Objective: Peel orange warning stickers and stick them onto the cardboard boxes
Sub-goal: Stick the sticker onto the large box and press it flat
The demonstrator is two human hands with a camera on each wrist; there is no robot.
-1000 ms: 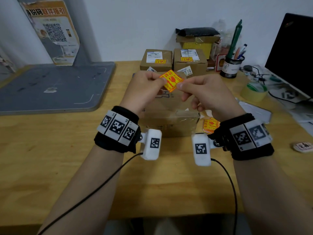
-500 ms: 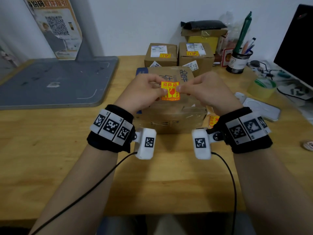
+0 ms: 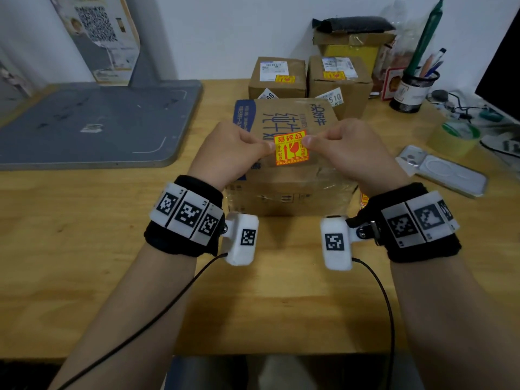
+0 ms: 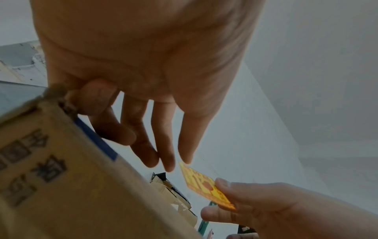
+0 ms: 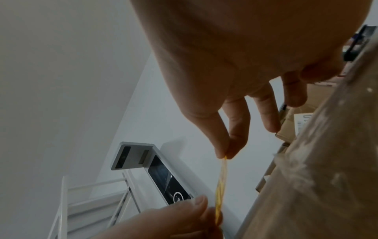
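I have the sticker (image 3: pixel 291 148) pinched by its side edges between left hand (image 3: pixel 233 153) and right hand (image 3: pixel 351 153), held over the box (image 3: pixel 284 175); it looks light, floppy and tacky, so edges are best, and only the right wrist view shows it clear of the cardboard.

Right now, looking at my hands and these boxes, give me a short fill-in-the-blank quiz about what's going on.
1. Both hands, left hand and right hand, pinch one ____ sticker.
2. The sticker is held above the ____ of the three cardboard boxes, the big box.
3. The two small boxes behind it each already carry a ____.

Missing words: orange; nearest; sticker
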